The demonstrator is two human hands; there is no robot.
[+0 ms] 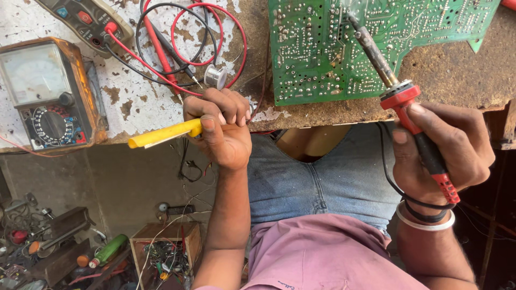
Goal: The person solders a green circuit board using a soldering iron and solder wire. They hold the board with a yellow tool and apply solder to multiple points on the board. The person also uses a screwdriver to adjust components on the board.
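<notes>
My right hand gripped the soldering iron, tip on the far circuit board; left hand clenched a yellow tool. Steadiness mattered.

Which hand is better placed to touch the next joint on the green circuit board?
Probably the right hand: its soldering iron already points onto the circuit board. The left hand grips a yellow tool off the board.

Analog meter at the left edge of the surface: orange-brown case, pale rectangular dial window up top, black round selector ringed by a label panel in red, white and blue. Second meter at the top edge, dark grey, with red and blue buttons; its screen is out of view. No packages or signs seen.
</notes>
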